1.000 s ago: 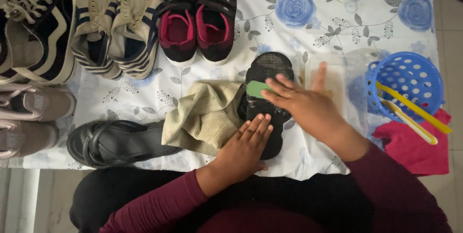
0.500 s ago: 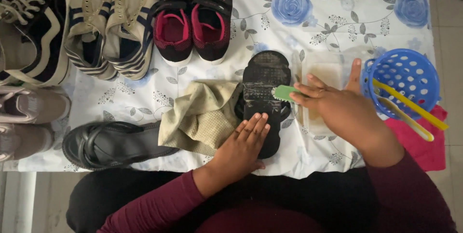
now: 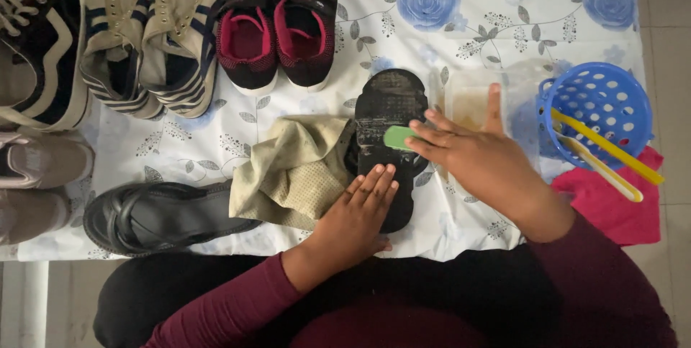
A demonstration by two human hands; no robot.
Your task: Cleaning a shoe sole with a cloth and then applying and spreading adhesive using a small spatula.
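Note:
A black sandal lies sole-up (image 3: pixel 385 114) on the flowered tablecloth (image 3: pixel 468 38). My left hand (image 3: pixel 356 215) presses flat on its near end. My right hand (image 3: pixel 479 161) grips a small green brush (image 3: pixel 399 137) and holds it against the middle of the sole. A beige cloth (image 3: pixel 291 168) lies bunched just left of the sandal, partly under my left fingers.
A second black sandal (image 3: pixel 158 215) lies at the near left. Black-and-pink shoes (image 3: pixel 277 20), beige sneakers (image 3: pixel 147 38) and more shoes line the far and left sides. A blue basket (image 3: pixel 597 110) with yellow brushes, a pink cloth (image 3: pixel 612 200) and a clear tub (image 3: pixel 468 100) sit at right.
My right hand carried the green brush off to the right toward the tub, then brought it back onto the sole. My left hand stayed pressed on the sandal.

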